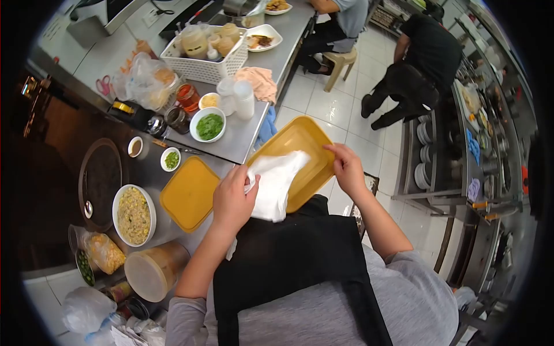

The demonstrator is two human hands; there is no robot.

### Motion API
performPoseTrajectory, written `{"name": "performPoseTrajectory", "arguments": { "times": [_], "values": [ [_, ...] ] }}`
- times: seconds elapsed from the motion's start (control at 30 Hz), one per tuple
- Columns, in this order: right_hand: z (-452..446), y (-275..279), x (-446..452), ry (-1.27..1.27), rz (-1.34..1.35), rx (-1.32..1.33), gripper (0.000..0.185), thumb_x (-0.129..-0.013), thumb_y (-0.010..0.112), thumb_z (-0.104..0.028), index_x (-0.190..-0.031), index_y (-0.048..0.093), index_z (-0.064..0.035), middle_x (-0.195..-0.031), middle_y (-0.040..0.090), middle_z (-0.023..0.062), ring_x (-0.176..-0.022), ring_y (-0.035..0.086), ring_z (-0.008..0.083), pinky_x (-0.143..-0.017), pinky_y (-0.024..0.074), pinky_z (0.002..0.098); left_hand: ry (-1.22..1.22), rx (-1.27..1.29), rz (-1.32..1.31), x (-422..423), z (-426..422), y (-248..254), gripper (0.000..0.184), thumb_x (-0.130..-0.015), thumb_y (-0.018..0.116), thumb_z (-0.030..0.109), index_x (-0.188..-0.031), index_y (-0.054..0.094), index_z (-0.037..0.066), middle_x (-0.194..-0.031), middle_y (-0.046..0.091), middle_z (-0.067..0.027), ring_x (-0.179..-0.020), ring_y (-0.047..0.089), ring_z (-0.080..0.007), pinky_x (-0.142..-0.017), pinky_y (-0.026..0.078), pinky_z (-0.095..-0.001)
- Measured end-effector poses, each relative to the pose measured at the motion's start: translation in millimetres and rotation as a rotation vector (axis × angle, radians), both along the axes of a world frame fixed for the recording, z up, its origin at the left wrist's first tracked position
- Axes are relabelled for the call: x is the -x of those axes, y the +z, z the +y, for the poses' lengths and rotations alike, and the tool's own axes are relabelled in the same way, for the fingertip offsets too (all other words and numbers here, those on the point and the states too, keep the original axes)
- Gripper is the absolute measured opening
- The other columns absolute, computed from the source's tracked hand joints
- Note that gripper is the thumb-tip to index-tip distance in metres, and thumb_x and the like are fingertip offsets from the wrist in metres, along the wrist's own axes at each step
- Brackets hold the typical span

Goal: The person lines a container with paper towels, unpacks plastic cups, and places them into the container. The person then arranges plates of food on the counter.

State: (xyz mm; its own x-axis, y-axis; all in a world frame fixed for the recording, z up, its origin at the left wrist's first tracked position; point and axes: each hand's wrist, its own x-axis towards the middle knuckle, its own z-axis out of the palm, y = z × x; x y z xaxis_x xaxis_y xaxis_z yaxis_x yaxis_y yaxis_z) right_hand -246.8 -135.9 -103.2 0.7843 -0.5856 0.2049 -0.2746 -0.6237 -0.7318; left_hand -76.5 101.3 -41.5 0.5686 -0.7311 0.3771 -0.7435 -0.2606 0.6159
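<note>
In front of my apron I hold a yellow plastic container (314, 135), tilted with its hollow side facing me. My right hand (348, 167) pinches its right rim. A white paper towel (274, 193) is gripped in my left hand (235, 193) and hangs across the container's left side, covering part of it. On the counter left of my left hand lies a flat yellow lid (189, 193). Beyond the lid are a small bowl of chopped green onion (171, 160) and a large white bowl of fried rice (134, 216).
A bowl of chopped greens (209, 125), sauce jars and a white basket (210, 70) of bottles crowd the steel counter. A lidded tub (151, 277) stands at lower left. One person in black (424, 63) bends by the right shelves; another person (343, 23) sits on a stool.
</note>
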Motion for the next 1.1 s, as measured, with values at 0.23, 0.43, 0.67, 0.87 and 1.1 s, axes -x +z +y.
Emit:
{"name": "performPoseTrajectory", "arguments": {
  "times": [0.23,0.43,0.67,0.87,1.1],
  "values": [
    [-41,-4,22,-0.188,0.015,-0.473,0.066,-0.082,0.044,0.011,-0.142,0.026,-0.0072,-0.128,0.046,0.0167,-0.081,0.064,0.0225,-0.069,0.0553,0.0325,-0.281,-0.019,-0.252,13,-70,6,0.028,-0.068,0.059,-0.005,-0.094,0.052,0.004,-0.089,0.062,-0.0122,-0.076,0.059,-0.0348,-0.065,0.046,-0.043],
    [-98,-67,83,-0.12,0.162,-1.084,0.063,-0.082,0.046,0.007,-0.142,0.032,-0.0014,-0.123,0.053,0.0175,-0.102,0.061,0.0252,-0.079,0.054,0.0349,-0.475,0.062,-0.343,21,-159,-21,0.053,-0.074,0.056,-0.003,-0.126,0.05,0.009,-0.088,0.065,-0.0108,-0.071,0.061,-0.0317,-0.063,0.045,-0.0411],
    [-154,-72,269,-0.761,-0.112,0.061,0.046,-0.084,0.055,0.004,-0.127,0.042,-0.0051,-0.123,0.052,0.0181,-0.114,0.052,0.0319,-0.1,0.0411,0.038,-0.504,-0.194,-0.061,54,-239,-38,0.075,-0.082,0.058,0.002,-0.148,0.025,0.013,-0.075,0.062,-0.0186,-0.074,0.061,-0.0378,-0.067,0.045,-0.0465],
    [-165,-108,395,-0.905,0.251,0.581,0.05,-0.081,0.061,-0.002,-0.127,0.042,-0.0081,-0.128,0.048,0.0182,-0.109,0.053,0.0331,-0.097,0.044,0.0381,-0.497,-0.368,0.094,67,-293,-105,0.086,-0.084,0.06,0.0,-0.151,0.013,0.024,-0.111,0.061,-0.0292,-0.098,0.062,-0.0432,-0.081,0.049,-0.0454],
    [-178,-98,414,-1.204,-0.072,-0.083,0.041,-0.086,0.041,0.001,-0.127,0.041,-0.0042,-0.123,0.052,0.0195,-0.097,0.061,0.0312,-0.077,0.0539,0.0372,-0.743,-0.454,0.111,100,-332,-115,0.059,-0.085,0.055,-0.001,-0.138,0.047,0.023,-0.115,0.063,-0.0224,-0.099,0.063,-0.039,-0.085,0.05,-0.0389]
  ]
}}
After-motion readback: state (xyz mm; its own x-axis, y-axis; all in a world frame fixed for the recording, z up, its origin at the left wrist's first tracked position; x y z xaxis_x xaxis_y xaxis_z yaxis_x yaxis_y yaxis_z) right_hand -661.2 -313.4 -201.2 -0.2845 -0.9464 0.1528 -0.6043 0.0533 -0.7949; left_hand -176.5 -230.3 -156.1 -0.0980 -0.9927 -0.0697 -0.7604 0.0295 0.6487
